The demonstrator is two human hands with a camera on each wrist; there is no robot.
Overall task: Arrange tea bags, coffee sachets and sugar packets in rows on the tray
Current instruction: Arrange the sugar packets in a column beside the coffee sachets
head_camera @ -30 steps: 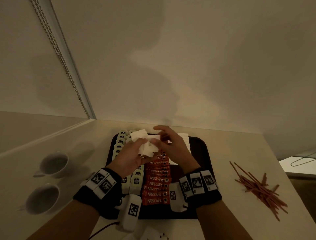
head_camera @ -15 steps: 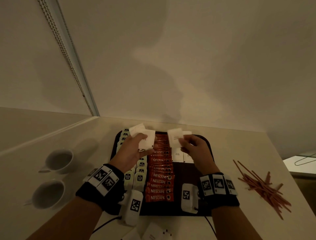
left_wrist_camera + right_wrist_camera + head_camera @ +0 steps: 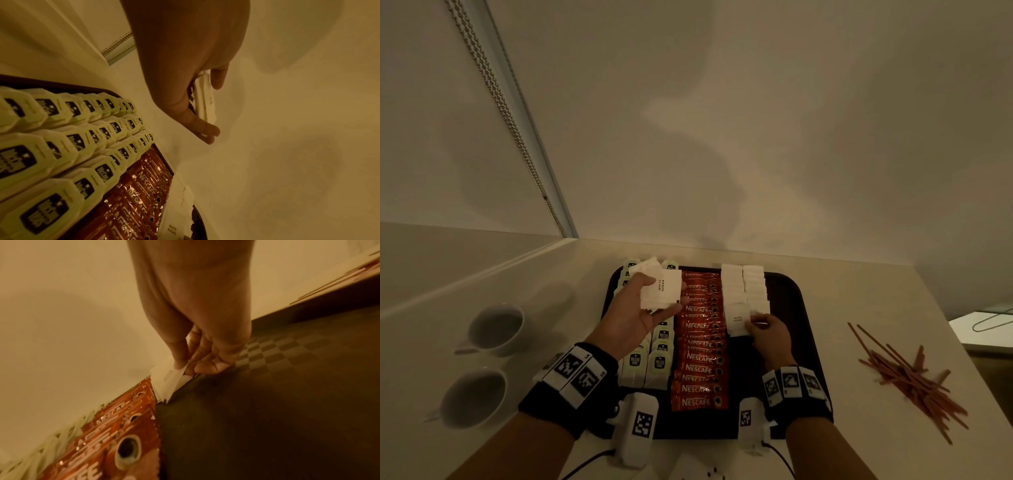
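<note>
Pinching one white sugar packet [image 3: 737, 322], right hand [image 3: 770, 337] is lowered to tray [image 3: 791, 308]; spare stack [image 3: 661, 289] gripped by left hand [image 3: 637, 318]; row could be knocked askew.

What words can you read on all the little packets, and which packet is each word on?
"NESCAFE": on the red coffee sachets in the middle row of the tray.
"WHITE SUGAR": on the stack of sugar packets in the left hand, and on the sugar packet the right hand pinches.
"McColl": seemingly, on the pale tea bags; smaller print is unreadable.
Wristband squares: patterns, no words.
</note>
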